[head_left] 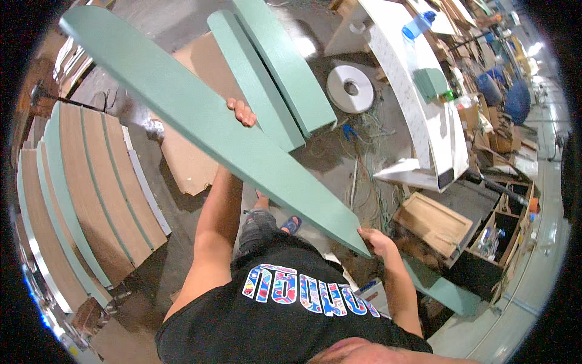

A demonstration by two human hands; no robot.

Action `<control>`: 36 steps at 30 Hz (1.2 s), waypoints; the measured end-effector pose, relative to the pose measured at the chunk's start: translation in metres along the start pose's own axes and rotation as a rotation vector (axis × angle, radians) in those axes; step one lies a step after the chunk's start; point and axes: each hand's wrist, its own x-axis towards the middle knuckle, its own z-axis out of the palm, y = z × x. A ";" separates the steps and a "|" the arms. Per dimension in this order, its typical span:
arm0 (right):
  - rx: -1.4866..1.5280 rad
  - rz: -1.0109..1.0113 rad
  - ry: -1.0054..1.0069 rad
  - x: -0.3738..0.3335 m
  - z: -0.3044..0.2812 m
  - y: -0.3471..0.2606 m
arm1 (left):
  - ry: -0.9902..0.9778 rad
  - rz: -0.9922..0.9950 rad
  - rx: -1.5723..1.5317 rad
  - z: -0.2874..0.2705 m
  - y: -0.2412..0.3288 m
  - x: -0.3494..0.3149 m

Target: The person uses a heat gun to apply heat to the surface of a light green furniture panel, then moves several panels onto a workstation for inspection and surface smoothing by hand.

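Observation:
A long pale green board (pixel 182 121) with a rounded far-left end slants across the view, held up in front of my body. My left hand (pixel 242 113) supports it from underneath, its fingers curled over the far edge near the middle. At the near right end my right hand (pixel 377 241) grips the corner; part of its fingers is hidden by the board. Beyond it, a green board with a rounded end (pixel 251 79) and a wider green board (pixel 285 67) lie side by side, partly over a brown cardboard sheet (pixel 182 161).
Stacked brown and green panels (pixel 97 182) stand at left. A white roll (pixel 350 89) and tangled strips (pixel 370 182) lie on the floor. At right are a white bench (pixel 409 91) with a blue bottle (pixel 418 25), a wooden panel (pixel 433 224) and another green board (pixel 451 294).

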 end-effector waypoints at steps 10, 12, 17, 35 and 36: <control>0.610 -0.426 0.110 -0.134 -0.059 0.021 | 1.047 0.031 0.506 -0.001 -0.049 0.079; 1.026 -0.639 0.213 -0.129 -0.057 0.062 | 1.209 -0.063 0.569 0.034 -0.086 0.100; 1.099 -1.211 0.170 -0.103 -0.063 0.110 | 1.236 -0.062 0.514 0.020 -0.168 0.087; 1.086 -0.648 0.586 -0.100 -0.179 0.067 | 1.668 -0.405 0.801 -0.095 -0.348 0.000; 1.174 -0.645 0.503 -0.086 -0.181 0.065 | 1.655 -0.439 0.776 -0.098 -0.353 0.017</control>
